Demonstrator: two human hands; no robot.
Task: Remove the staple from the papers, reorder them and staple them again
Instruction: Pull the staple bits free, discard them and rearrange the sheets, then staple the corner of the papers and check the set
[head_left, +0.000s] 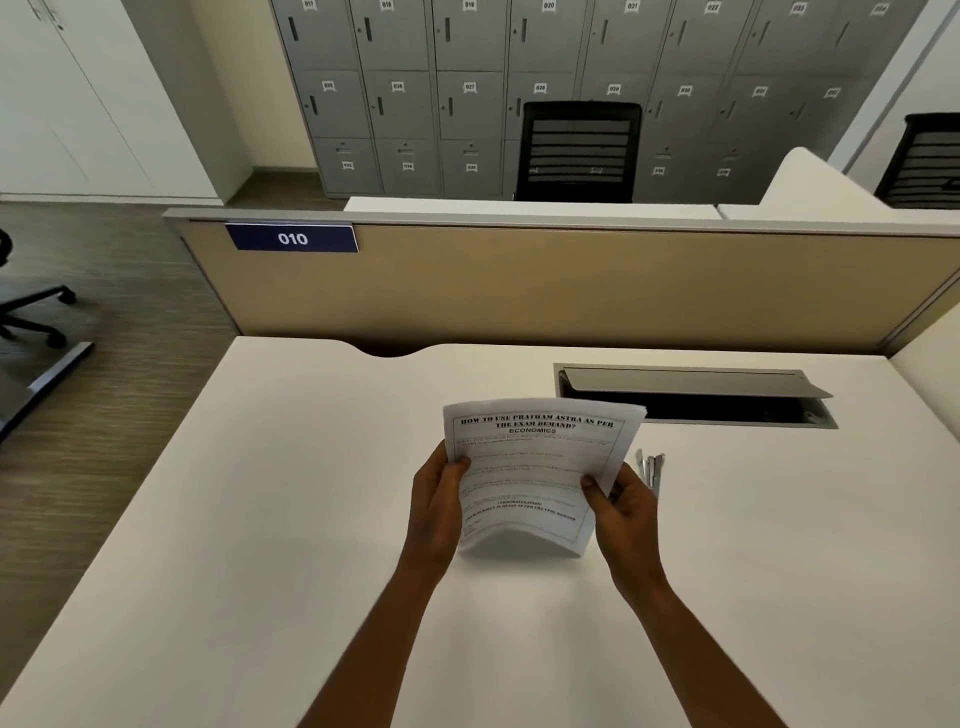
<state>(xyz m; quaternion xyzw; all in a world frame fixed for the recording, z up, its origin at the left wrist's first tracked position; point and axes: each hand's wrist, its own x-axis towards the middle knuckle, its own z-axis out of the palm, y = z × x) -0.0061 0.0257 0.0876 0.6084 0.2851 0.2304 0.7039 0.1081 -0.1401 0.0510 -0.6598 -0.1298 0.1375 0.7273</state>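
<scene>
A small stack of printed white papers (535, 467) is held above the white desk (260, 519), tilted toward me, its bottom edge bowed. My left hand (436, 499) grips the stack's left edge, thumb on the front page. My right hand (621, 506) grips the right edge, thumb on the front. A silver metal stapler (652, 467) lies on the desk just right of the papers, partly hidden behind my right hand. No staple can be made out in the papers.
An open cable hatch (696, 397) with a raised lid is set in the desk behind the papers. A tan partition (571, 286) marked 010 closes off the far edge. Grey lockers and black chairs stand beyond.
</scene>
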